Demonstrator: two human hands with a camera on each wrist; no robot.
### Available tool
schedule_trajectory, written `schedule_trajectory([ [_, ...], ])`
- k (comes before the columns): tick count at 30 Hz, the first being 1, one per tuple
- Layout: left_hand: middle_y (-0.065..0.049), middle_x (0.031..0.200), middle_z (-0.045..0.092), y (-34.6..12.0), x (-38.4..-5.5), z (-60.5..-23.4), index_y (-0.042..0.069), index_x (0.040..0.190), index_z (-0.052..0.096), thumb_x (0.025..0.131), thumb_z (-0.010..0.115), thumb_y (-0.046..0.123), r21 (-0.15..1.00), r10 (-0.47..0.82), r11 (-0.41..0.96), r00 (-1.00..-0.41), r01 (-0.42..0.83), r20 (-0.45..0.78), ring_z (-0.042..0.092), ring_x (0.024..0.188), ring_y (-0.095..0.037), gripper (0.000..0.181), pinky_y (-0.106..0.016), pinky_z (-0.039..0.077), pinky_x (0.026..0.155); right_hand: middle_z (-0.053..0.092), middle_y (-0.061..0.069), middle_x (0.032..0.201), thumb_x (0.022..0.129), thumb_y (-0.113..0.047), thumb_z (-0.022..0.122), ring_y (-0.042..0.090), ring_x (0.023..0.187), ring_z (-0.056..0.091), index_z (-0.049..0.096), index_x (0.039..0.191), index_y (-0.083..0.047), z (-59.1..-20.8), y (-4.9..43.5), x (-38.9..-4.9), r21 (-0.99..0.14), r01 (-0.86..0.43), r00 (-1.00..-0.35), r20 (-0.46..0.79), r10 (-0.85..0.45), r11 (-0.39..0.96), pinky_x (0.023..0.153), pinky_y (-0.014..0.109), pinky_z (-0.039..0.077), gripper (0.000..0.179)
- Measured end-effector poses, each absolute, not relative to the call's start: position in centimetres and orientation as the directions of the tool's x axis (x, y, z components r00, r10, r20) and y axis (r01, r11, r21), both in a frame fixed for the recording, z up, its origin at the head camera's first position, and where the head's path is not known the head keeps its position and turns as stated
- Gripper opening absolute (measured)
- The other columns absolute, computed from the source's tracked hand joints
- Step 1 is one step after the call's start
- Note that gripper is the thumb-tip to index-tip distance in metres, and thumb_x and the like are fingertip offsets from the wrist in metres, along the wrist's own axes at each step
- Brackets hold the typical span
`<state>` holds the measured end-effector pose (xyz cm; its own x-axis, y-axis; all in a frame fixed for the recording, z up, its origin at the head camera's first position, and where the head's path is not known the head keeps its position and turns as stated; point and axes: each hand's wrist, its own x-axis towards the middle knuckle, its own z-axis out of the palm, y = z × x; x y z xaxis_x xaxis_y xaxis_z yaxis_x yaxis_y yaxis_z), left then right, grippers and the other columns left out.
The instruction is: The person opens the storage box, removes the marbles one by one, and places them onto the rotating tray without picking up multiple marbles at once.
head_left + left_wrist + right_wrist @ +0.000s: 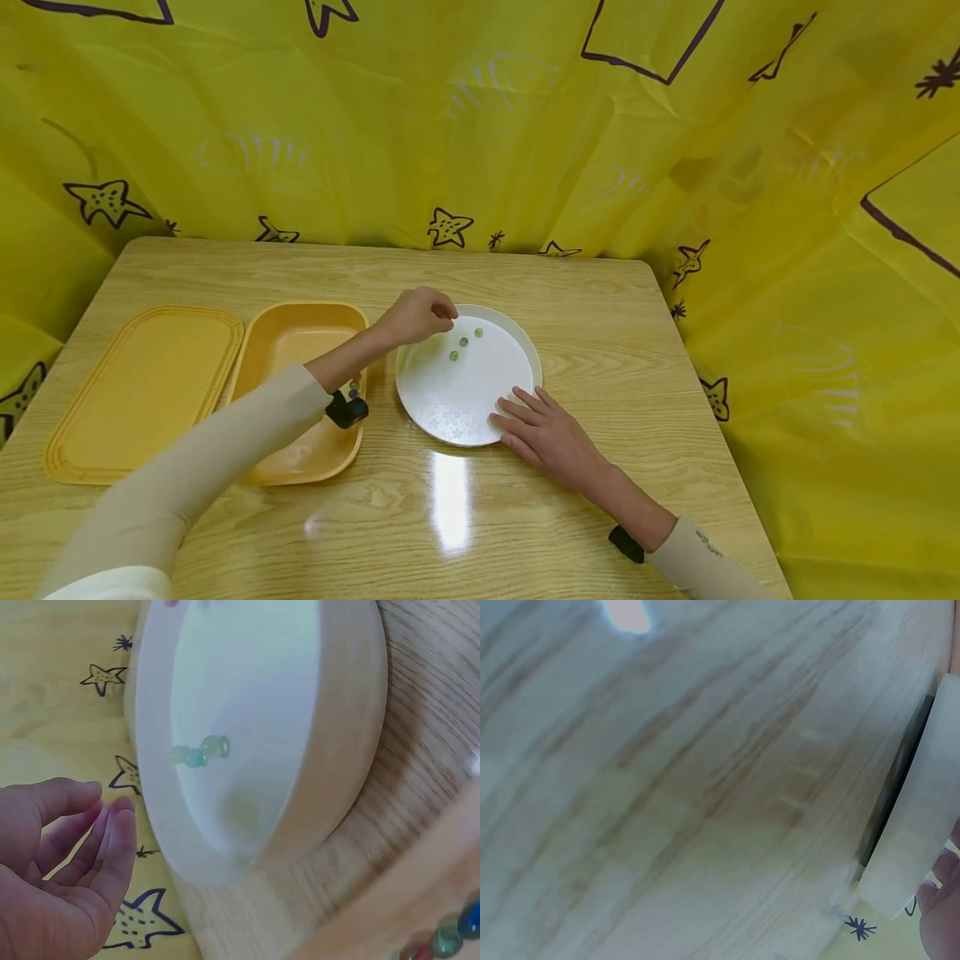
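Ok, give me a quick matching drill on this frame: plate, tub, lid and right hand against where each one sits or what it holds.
Things:
1. white plate
2. orange tub
3. orange lid
4. right hand

Places or states:
A. far left on the table, lying flat
B. fingers resting on the plate's near rim
C. holds three green marbles
D. between lid and plate

Pairs: 1-C, 2-D, 3-A, 4-B

Cream long sleeves (187, 467), black wrist straps (347, 410)

No readable text anywhere, just star doodles on the yellow curtain (480, 125); tiny print on the right sleeve (708, 546) is too blurry.
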<state>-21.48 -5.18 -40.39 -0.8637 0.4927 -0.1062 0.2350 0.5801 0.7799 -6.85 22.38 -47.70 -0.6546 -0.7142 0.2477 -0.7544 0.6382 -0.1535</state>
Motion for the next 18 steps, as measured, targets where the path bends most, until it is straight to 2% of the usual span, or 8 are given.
schedule_trajectory([
  [11, -0.012, 0.094, 0.069, -10.5, -19.9, -38.5, -0.004, 0.106, 0.071, 0.093, 0.067, 0.005, 0.805, 0.443, 0.558, -0.893, 0.204, -0.080, 0.064, 0.085, -0.026, 0.016, -0.036, 0.052, 0.075, 0.061, 0.006, 0.136, 0.109, -0.044, 0.029, 0.030, 0.135, 0.047, 0.067, 0.131, -0.016, -47.7, 22.3, -6.8, -0.158, -0.754, -0.655, 0.255, -0.711, 0.638, 0.111, 0.053, 0.031, 0.052],
  [18, -0.013, 0.095, 0.068, -14.7, -18.8, -38.9, -0.005, 0.108, 0.069, 0.096, 0.065, 0.006, 0.840, 0.437, 0.521, -0.893, 0.152, -0.110, 0.066, 0.090, -0.033, 0.017, -0.040, 0.054, 0.079, 0.061, 0.006, 0.137, 0.109, -0.043, 0.030, 0.030, 0.135, 0.047, 0.067, 0.132, -0.017, -47.8, 22.3, -6.8, -0.162, -0.751, -0.659, 0.250, -0.710, 0.640, 0.111, 0.053, 0.031, 0.051],
])
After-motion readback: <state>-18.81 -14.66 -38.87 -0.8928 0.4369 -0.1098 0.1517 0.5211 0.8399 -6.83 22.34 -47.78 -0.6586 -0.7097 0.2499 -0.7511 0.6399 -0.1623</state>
